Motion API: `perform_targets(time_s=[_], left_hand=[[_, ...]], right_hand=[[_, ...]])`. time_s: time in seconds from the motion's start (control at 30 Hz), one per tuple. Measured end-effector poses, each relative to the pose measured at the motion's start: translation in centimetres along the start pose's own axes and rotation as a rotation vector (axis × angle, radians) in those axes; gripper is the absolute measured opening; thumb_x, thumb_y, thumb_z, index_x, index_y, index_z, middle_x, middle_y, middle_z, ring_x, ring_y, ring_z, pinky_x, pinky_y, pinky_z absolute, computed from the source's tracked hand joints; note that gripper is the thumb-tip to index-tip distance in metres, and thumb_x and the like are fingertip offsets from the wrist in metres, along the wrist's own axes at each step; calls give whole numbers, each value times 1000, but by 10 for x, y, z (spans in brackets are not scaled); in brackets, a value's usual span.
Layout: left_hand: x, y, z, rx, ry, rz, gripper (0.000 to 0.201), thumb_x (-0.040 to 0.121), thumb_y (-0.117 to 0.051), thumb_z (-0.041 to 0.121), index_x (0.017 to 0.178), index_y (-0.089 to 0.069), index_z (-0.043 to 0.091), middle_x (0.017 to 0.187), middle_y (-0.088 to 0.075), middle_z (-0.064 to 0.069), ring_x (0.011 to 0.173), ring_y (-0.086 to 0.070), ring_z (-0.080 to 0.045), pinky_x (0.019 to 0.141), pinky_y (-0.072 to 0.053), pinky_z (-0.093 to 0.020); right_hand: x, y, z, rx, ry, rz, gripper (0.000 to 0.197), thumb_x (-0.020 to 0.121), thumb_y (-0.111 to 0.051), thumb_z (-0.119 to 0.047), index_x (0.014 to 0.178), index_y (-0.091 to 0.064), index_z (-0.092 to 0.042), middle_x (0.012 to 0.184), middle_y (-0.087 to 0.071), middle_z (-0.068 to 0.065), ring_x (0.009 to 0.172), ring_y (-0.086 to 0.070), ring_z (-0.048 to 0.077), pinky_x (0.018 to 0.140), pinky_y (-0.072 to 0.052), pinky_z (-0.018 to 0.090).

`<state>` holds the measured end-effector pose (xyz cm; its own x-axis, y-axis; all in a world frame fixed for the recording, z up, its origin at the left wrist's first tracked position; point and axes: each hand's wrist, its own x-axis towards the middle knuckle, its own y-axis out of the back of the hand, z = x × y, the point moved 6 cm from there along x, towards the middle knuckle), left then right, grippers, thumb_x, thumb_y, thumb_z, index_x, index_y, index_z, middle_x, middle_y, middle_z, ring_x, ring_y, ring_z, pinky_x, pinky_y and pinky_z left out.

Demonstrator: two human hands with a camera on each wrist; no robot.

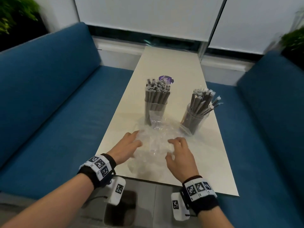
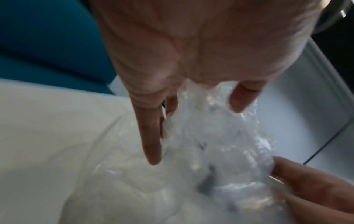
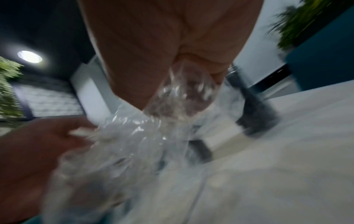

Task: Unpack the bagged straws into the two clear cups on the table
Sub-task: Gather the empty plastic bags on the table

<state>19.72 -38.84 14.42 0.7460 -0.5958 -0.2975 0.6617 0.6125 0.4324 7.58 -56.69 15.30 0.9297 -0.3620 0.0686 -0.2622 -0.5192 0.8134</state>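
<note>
Two clear cups stand on the white table, both packed with upright grey wrapped straws. The left cup is upright; the right cup has its straws leaning right. In front of them lies a crumpled, see-through plastic bag, and I see no straws in it. My left hand holds the bag's left side between thumb and fingers. My right hand grips the right side with curled fingers, the plastic bunched in its palm. A blurred cup of straws shows beyond.
Blue sofas flank the narrow table, one on the left and one on the right. A round purple sticker lies behind the left cup. The table's near edge is just under my wrists. Window blinds and plants stand behind.
</note>
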Motion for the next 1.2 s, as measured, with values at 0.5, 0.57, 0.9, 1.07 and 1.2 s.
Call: perform_targets(time_s=[0.5,0.57,0.9,1.07,1.2], left_hand=[[-45,8,7,-549,-46,393,46,85,-59,-9,124,-56,15,108,-66,6,95,-67,-13,70,-56,-20],[-55,-6,25,-558,-99,287,47,85,-55,-18,122,-64,10,109,-72,7,91,-72,-7,70,-58,-19],[-108,-88,23,-557,-152,180,66,82,-76,49,138,-62,18,142,-60,-7,134,-56,-21,114,-44,-45],[-142,-95,8,-97,-257,431,55,91,-69,41,144,-54,34,148,-55,8,141,-47,-6,117,-37,-27],[-163,-63,-26,-328,4,695,27,95,-69,17,117,-70,34,115,-74,17,110,-67,5,106,-53,-37]], right_hand=[[-48,40,-20,454,243,-202,62,66,-93,-50,122,-67,-51,161,-29,-25,150,-35,9,116,-42,44],[-52,31,-20,460,235,-373,65,62,-93,-54,120,-64,-54,161,-19,-30,152,-29,5,118,-40,46],[-39,7,-8,833,57,-226,29,72,-75,-21,97,-67,-10,99,-78,8,90,-69,21,84,-59,61],[-53,-2,-30,688,39,-243,34,71,-78,-17,95,-65,-37,114,-69,-4,106,-67,11,92,-57,32],[-80,-5,-39,863,296,-518,73,76,-86,-19,135,-50,-41,157,-31,-16,131,-57,0,98,-55,22]])
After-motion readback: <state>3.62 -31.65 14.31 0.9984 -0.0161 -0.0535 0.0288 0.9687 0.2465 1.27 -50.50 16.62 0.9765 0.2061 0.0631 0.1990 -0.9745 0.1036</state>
